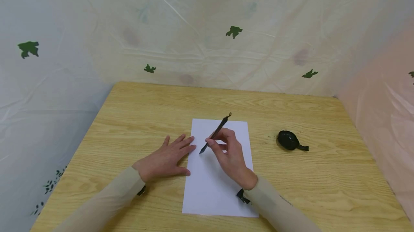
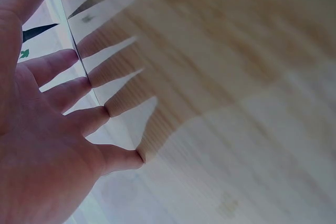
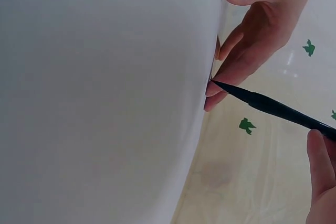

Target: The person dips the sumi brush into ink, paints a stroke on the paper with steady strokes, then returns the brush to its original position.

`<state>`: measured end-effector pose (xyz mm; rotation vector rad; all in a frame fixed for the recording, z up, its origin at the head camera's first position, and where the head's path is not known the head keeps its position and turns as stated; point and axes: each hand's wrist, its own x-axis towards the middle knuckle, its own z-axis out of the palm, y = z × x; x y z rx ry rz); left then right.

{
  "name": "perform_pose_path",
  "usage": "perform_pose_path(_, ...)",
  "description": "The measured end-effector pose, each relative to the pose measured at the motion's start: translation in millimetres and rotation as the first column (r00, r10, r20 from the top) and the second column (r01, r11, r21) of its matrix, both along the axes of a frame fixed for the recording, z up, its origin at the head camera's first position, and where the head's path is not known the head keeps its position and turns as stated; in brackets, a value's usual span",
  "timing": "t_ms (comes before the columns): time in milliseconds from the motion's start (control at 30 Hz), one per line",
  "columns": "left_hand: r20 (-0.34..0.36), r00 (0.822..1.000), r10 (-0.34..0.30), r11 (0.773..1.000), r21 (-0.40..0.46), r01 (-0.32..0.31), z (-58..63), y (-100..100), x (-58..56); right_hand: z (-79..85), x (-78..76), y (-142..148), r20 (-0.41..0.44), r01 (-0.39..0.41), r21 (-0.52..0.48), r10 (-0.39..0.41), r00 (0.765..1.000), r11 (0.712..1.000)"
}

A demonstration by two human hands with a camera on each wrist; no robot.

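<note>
A blank white sheet of paper [image 1: 207, 192] lies upright on the table. Over its upper half, my right hand [image 1: 231, 158] pinches a black calligraphy brush [image 1: 218, 130] between thumb and fingers. The brush slants, its dark pointed tip down close over the paper and its looped end up to the right. In the right wrist view, the pointed tip of the brush [image 3: 278, 109] shows in profile by the sheet's surface. My left hand [image 1: 165, 160] rests palm down with fingers spread, several fingertips on the sheet's left edge. From the left wrist, the fingers [image 2: 68, 95] look straight, tips against the surface.
To the right of the paper sits a black, rounded dish with a short handle [image 1: 288, 140], dark specks around it. The wooden table [image 1: 323, 185] meets a pale curtain with green leaf shapes [image 1: 194, 37] at the back and both sides.
</note>
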<state>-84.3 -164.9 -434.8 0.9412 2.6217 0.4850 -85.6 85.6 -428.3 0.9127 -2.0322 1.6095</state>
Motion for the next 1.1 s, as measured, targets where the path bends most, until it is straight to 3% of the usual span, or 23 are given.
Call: perform_pose_path(1100,-0.002,1.000,0.004,1.000,-0.015,-0.004,-4.1,0.4,-1.7,0.1,1.2,-0.2,0.012,0.065,0.105,-0.067,0.998,0.992)
